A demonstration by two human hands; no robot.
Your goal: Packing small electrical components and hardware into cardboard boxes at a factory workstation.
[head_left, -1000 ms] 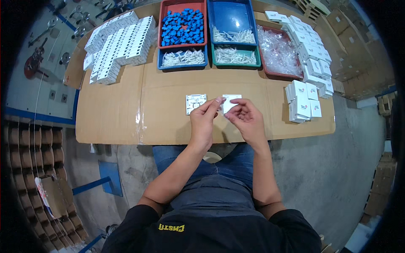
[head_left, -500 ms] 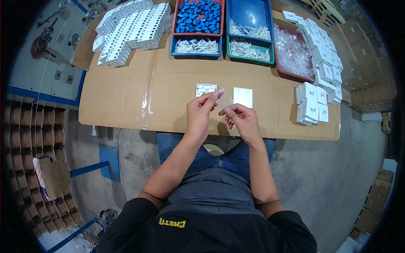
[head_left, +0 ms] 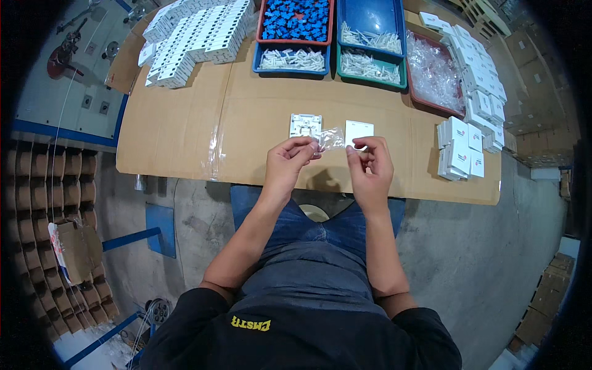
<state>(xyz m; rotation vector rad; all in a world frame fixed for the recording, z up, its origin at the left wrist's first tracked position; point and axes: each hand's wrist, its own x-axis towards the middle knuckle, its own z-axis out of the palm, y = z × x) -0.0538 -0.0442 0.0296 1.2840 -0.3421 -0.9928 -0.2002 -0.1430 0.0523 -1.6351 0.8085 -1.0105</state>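
A small clear plastic bag (head_left: 332, 139) is stretched sideways between my hands, just above the cardboard. My left hand (head_left: 288, 161) pinches its left end between thumb and fingers. At the bag's right end, the thumb and forefinger of my right hand (head_left: 372, 169) are drawn together; their exact contact with the film is hard to make out. Behind my left fingertips lies a white frame-like plate (head_left: 306, 123) with metal parts and openings. A plain white flat cover (head_left: 359, 129) lies to its right, its lower edge partly behind my right fingers.
Trays at the back hold blue pieces (head_left: 295, 21), white plugs (head_left: 293, 60) and clear bags (head_left: 433, 74). White boxed units (head_left: 200, 40) are stacked back left. White packs (head_left: 457, 151) stand at the right. The cardboard-covered table's (head_left: 166, 142) front edge runs before my lap.
My right hand has moved right and away from my left, its fingers now in front of the white cover. The bag, earlier upright and bunched, now spreads sideways.
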